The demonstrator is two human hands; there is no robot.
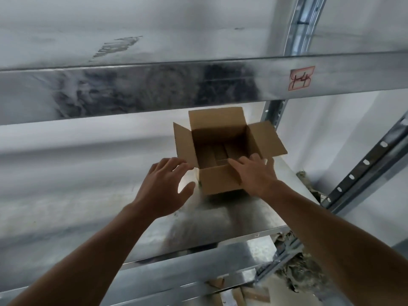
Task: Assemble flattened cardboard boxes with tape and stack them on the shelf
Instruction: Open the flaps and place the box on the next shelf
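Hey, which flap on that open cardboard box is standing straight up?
The back flap, on the far side: it stands upright, while the left flap and right flap splay outward.

Cardboard box (223,182): plain tan-brown outside, darker brown in the shaded interior. Shelf (220,219): silver-grey metal, mottled with dark smudges and pale reflections. Label (301,81): whitish, red border, dark handwritten marks. Wall (326,133): white. Upright (373,155): grey, with a row of pale slots.
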